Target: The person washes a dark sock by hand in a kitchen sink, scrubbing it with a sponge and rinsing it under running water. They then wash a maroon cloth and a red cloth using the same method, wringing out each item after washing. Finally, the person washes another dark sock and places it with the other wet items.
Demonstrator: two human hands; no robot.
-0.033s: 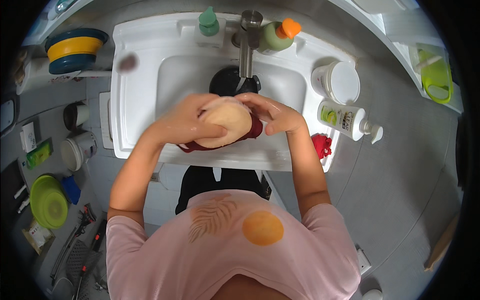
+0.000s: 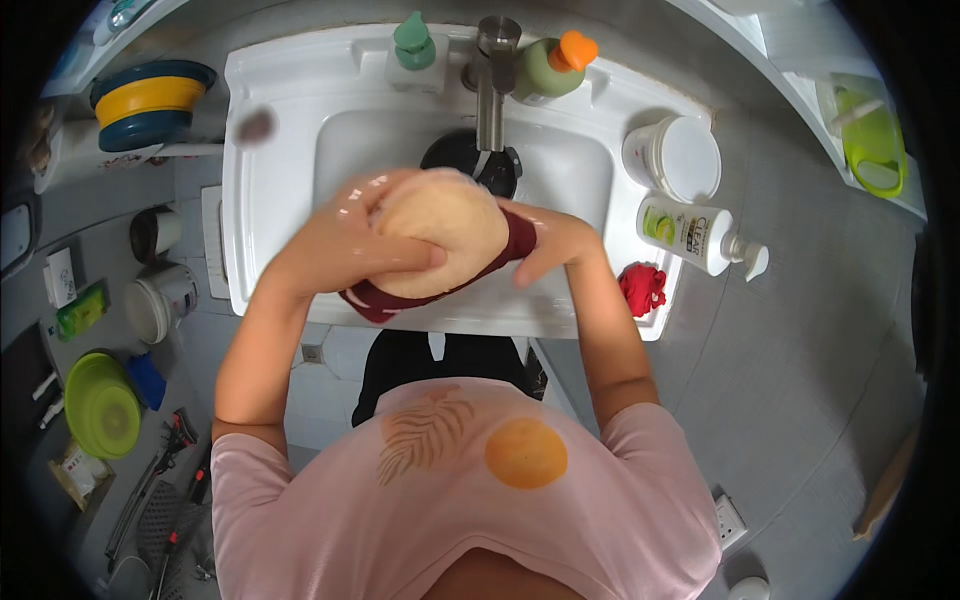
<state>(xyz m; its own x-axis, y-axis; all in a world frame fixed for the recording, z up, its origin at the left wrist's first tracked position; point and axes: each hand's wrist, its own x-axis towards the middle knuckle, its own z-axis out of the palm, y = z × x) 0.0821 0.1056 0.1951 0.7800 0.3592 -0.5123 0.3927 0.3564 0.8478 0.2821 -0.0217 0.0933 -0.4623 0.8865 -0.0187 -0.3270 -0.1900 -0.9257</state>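
Over the sink [image 2: 575,150] I hold a rounded beige and dark red item [image 2: 450,232]; its exact kind is unclear. A smooth beige oval faces up, with dark red material around its lower and right edges. My left hand [image 2: 335,240] grips its left side, thumb pressed across the beige face and fingers blurred over the far edge. At the right end, my right hand [image 2: 560,245] holds the dark red edge, its thumb apart and its fingertips hidden behind the item. Both hands look wet. A black bowl [image 2: 450,155] sits beneath the faucet [image 2: 490,110], with water running into it.
Two pump bottles, one with a green top [image 2: 413,50] and one with an orange top [image 2: 555,70], flank the faucet. To the right are a white tub [image 2: 685,158], a white pump bottle [image 2: 690,235] and a red cloth [image 2: 642,288]. Basins [image 2: 155,105] are at left.
The item has tilted and risen slightly, showing more dark red at its right. My right hand has moved from its far edge to its right end.
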